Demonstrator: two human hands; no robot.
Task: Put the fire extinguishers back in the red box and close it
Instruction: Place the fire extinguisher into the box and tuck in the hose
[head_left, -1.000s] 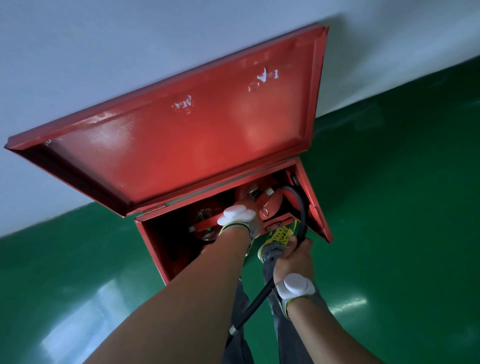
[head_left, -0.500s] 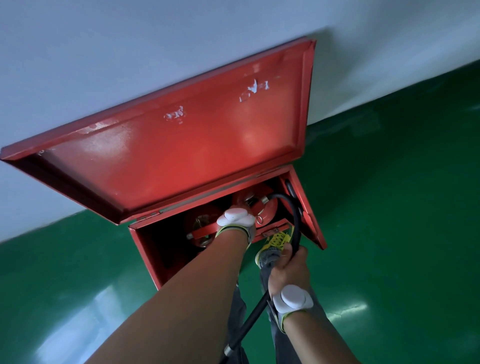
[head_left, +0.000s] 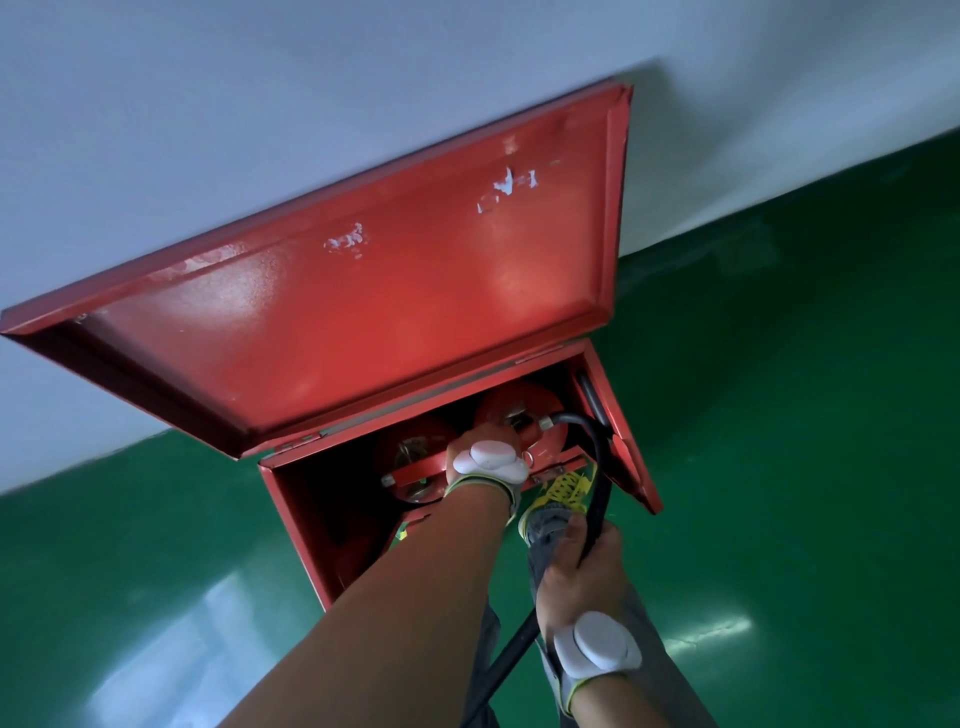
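Note:
The red box (head_left: 296, 499) stands on the green floor against the wall, its lid (head_left: 363, 312) swung up and open. Two red fire extinguishers sit upright inside: one on the left (head_left: 415, 441), one on the right (head_left: 514, 405). My left hand (head_left: 483, 447) reaches into the box and grips the valve head of the right extinguisher; its fingers are hidden. A black hose (head_left: 597, 467) arcs from that valve out over the box's front edge. My right hand (head_left: 582, 566) is closed around the hose in front of the box.
A white wall (head_left: 260, 130) rises behind the box. Glossy green floor (head_left: 779, 415) spreads on both sides. My foot in a yellow and grey shoe (head_left: 561, 493) stands right at the box's front, and my grey trouser leg is below my right hand.
My view has shifted a little; the box and lid sit slightly more to the right in frame. Both hands keep their holds, and the hose is in the same arc.

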